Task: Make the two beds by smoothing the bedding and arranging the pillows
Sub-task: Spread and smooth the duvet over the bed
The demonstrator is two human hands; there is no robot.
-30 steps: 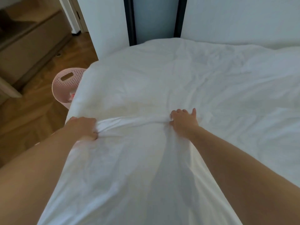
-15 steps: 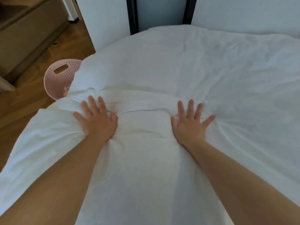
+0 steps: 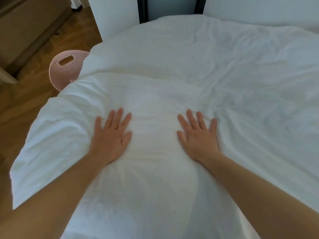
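Presses the left grip (image 3: 110,138) flat on the white bedding (image 3: 189,66), palm down, fingers straight and slightly spread, released and clasping nothing. Lays the right grip (image 3: 198,137) beside it in the same way, palm down, fingers straight, likewise released, with a bare strip of cloth between the two. Reaches in with both bare forearms from the lower edge of the view. Under both palms, a thicker folded layer of the bedding, creased and bunched toward the right. Farther off, a smoother stretch spread over the bed (image 3: 259,118). At the near left, a corner of the cloth hanging out over the wooden floor (image 3: 25,109). On that floor, close against the bed's left side, a pink perforated basket (image 3: 67,68), partly hidden behind the bedding. At the far left, a brown wooden cabinet (image 3: 29,23). Past the far end, a dark upright frame (image 3: 143,9).
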